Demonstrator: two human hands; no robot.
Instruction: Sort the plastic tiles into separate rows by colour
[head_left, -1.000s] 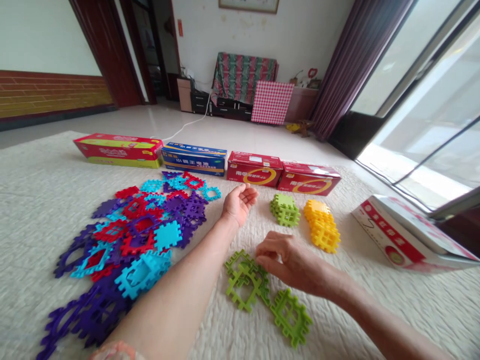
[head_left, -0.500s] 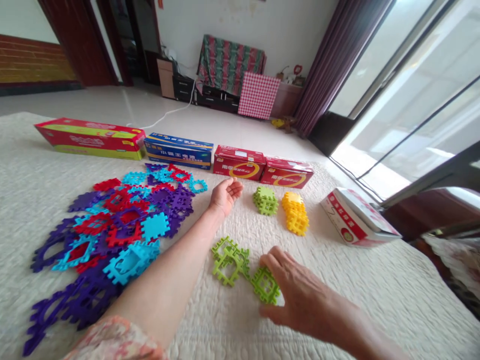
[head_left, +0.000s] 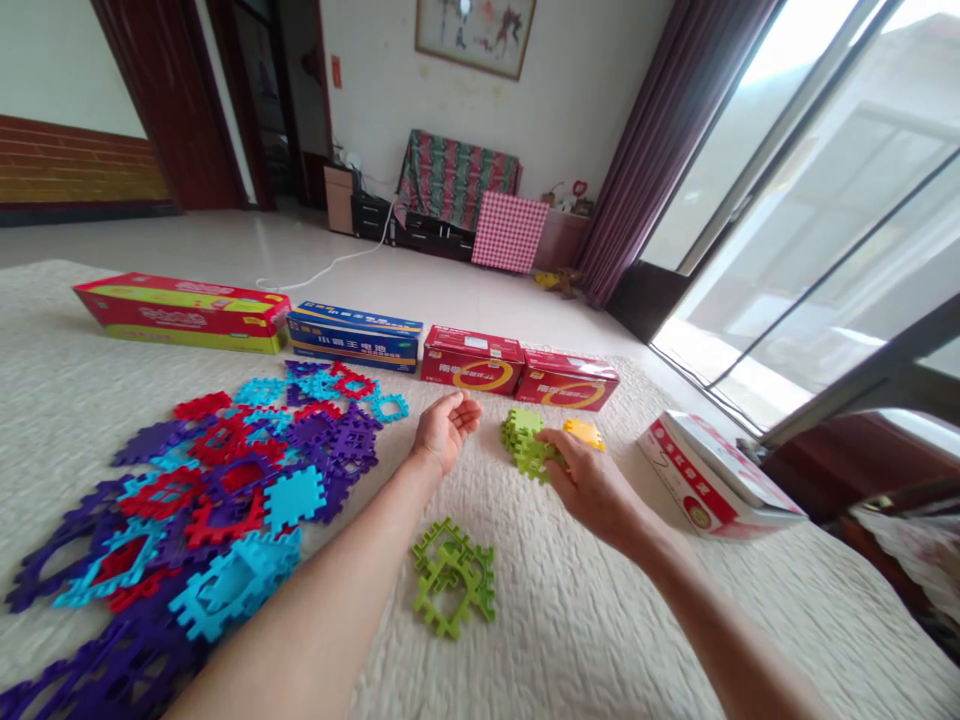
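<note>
My right hand is closed on a green interlocking plastic tile at the near end of a row of overlapping green tiles. Beside that hand, yellow tiles are partly hidden behind my fingers. My left hand is held palm sideways to the left of the green row, its fingers loosely curled and apart, with nothing in it. Nearer to me lies a small group of loose green tiles. Left of my left forearm spreads a heap of purple, red and light-blue tiles.
Along the far edge of the quilted cover stand a long red-and-green box, a blue box and two red boxes. A white-and-red carton stands on the right.
My right hand has moved forward from the loose green tiles to the green row, taking a tile with it. My left hand stays about where it was. The camera has tilted up.
</note>
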